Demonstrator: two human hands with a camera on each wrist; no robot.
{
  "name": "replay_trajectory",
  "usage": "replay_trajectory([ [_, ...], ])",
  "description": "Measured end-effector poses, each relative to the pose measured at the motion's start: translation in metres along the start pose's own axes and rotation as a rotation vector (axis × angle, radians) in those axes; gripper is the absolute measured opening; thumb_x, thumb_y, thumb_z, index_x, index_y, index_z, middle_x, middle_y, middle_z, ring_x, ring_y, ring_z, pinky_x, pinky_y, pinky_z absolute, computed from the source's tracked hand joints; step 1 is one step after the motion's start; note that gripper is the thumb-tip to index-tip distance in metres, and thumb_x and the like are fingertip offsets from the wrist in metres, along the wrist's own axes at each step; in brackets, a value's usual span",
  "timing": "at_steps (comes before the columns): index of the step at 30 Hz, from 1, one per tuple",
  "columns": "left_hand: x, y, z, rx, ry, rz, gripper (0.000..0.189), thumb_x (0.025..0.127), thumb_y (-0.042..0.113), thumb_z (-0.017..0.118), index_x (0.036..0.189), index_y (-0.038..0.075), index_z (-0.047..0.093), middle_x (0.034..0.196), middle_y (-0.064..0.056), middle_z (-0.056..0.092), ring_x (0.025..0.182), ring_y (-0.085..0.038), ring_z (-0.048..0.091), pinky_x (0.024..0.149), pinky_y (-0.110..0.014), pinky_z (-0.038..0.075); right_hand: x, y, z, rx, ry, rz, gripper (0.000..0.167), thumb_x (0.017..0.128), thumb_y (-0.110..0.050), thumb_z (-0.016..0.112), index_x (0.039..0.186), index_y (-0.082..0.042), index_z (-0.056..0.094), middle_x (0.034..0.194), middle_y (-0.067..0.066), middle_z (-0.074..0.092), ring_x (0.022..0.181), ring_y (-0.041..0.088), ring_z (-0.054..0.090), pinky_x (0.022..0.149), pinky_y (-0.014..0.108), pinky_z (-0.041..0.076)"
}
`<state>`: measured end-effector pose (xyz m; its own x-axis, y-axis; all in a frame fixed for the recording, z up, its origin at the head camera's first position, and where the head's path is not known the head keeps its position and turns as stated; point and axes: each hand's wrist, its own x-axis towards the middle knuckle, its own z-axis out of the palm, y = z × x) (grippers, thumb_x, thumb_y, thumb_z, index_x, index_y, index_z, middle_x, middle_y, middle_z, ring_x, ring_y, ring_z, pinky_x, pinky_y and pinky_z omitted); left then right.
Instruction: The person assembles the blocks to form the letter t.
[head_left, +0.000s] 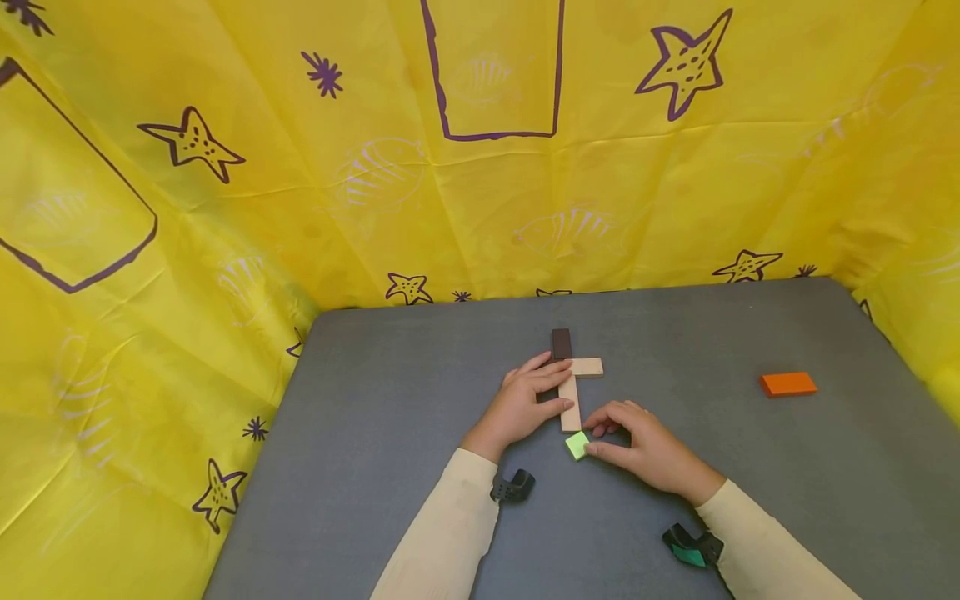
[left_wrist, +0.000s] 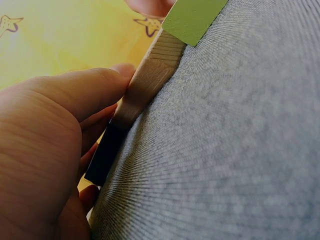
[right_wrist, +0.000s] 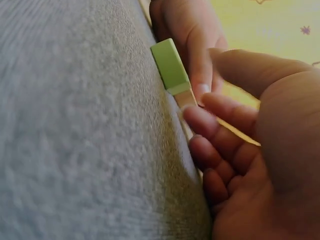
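A light wooden block (head_left: pixel 571 414) lies lengthwise on the grey table. Across its far end sits another pale wooden block (head_left: pixel 588 367), with a dark brown block (head_left: pixel 561 343) beyond that. My left hand (head_left: pixel 521 407) rests along the left side of this row, fingers extended over the wooden pieces and thumb against the lengthwise one. At the near end, a small light green block (head_left: pixel 577 445) lies turned at an angle. My right hand (head_left: pixel 651 447) is beside it, fingers loosely bent; the right wrist view shows thumb and fingers apart, not pinching the green block (right_wrist: pixel 171 66).
An orange block (head_left: pixel 788 384) lies alone toward the table's right side. The grey tabletop (head_left: pixel 390 433) meets a yellow printed cloth (head_left: pixel 480 217) at the back and sides. Each wrist carries a black strap mount (head_left: pixel 514 486).
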<state>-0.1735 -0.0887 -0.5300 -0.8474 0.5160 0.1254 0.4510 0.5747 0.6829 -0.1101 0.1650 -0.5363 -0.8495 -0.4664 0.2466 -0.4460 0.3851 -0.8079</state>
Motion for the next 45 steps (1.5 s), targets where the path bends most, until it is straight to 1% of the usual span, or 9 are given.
replay_trajectory([
  [8,0.0,-0.001,0.0,-0.003,0.002,0.0,0.056,0.104,0.032,0.079,0.155,0.015,0.064,0.162,0.012,0.052,0.16,-0.011,0.026,0.127,-0.054,0.021,-0.001,0.003,-0.011,0.253,0.026,0.061,0.018,0.109,-0.008,0.069,0.124,-0.003,0.074,0.113,0.007,0.074,0.101,0.02,0.07,0.088,0.027,0.054],
  [13,0.001,-0.003,0.001,0.004,0.0,0.002,0.056,0.104,0.032,0.08,0.155,0.015,0.064,0.163,0.013,0.051,0.16,-0.01,0.025,0.127,-0.054,0.021,-0.001,0.004,-0.019,0.454,0.038,0.049,0.028,0.116,-0.005,0.048,0.13,0.01,0.066,0.119,0.025,0.072,0.112,0.025,0.071,0.096,0.025,0.051],
  [16,0.001,-0.004,0.001,0.001,0.0,0.0,0.056,0.104,0.032,0.08,0.155,0.015,0.064,0.162,0.014,0.051,0.16,-0.009,0.025,0.127,-0.054,0.021,0.0,0.006,-0.023,0.543,0.029,0.014,0.043,0.121,-0.012,0.031,0.134,0.017,0.06,0.123,0.032,0.067,0.115,0.026,0.068,0.096,0.028,0.05],
  [19,0.0,-0.004,0.001,0.001,0.001,-0.001,0.056,0.104,0.032,0.079,0.155,0.015,0.064,0.162,0.014,0.052,0.16,-0.009,0.025,0.126,-0.055,0.022,0.0,0.007,-0.026,0.631,-0.001,-0.025,0.06,0.122,-0.023,0.016,0.139,0.021,0.052,0.129,0.037,0.062,0.12,0.029,0.065,0.098,0.033,0.049],
  [24,0.0,-0.005,0.0,0.001,0.001,0.001,0.056,0.104,0.033,0.079,0.155,0.016,0.064,0.162,0.014,0.052,0.16,-0.009,0.025,0.126,-0.055,0.022,-0.001,0.01,-0.029,0.72,-0.034,-0.072,0.079,0.119,-0.04,0.003,0.147,0.021,0.044,0.139,0.039,0.056,0.129,0.035,0.06,0.104,0.036,0.048],
  [30,-0.001,-0.006,0.0,-0.004,-0.001,-0.004,0.056,0.104,0.033,0.079,0.156,0.016,0.064,0.162,0.015,0.051,0.16,-0.007,0.024,0.127,-0.054,0.021,-0.002,0.013,-0.031,0.777,-0.03,-0.14,0.084,0.117,-0.044,-0.001,0.151,0.022,0.038,0.142,0.039,0.053,0.132,0.041,0.056,0.106,0.039,0.048],
  [39,-0.002,-0.005,0.003,-0.005,-0.002,-0.007,0.057,0.104,0.034,0.079,0.157,0.018,0.063,0.162,0.017,0.05,0.16,-0.008,0.024,0.127,-0.055,0.021,-0.009,0.016,-0.04,0.759,0.009,-0.17,0.08,0.117,-0.042,0.002,0.154,0.021,0.034,0.146,0.035,0.053,0.134,0.04,0.056,0.105,0.04,0.048],
  [41,-0.002,-0.005,0.003,-0.012,-0.005,-0.01,0.057,0.104,0.033,0.079,0.157,0.018,0.063,0.162,0.017,0.05,0.16,-0.007,0.024,0.127,-0.055,0.021,-0.012,0.018,-0.045,0.744,0.037,-0.172,0.078,0.117,-0.042,0.004,0.154,0.019,0.036,0.147,0.032,0.054,0.133,0.039,0.056,0.105,0.04,0.048],
  [45,-0.001,-0.005,0.001,-0.026,-0.013,-0.017,0.058,0.104,0.033,0.079,0.157,0.019,0.062,0.163,0.017,0.049,0.16,-0.005,0.022,0.127,-0.054,0.019,-0.016,0.025,-0.06,0.734,0.121,-0.185,0.076,0.118,-0.039,0.007,0.154,0.021,0.036,0.147,0.029,0.056,0.133,0.038,0.056,0.104,0.04,0.047],
])
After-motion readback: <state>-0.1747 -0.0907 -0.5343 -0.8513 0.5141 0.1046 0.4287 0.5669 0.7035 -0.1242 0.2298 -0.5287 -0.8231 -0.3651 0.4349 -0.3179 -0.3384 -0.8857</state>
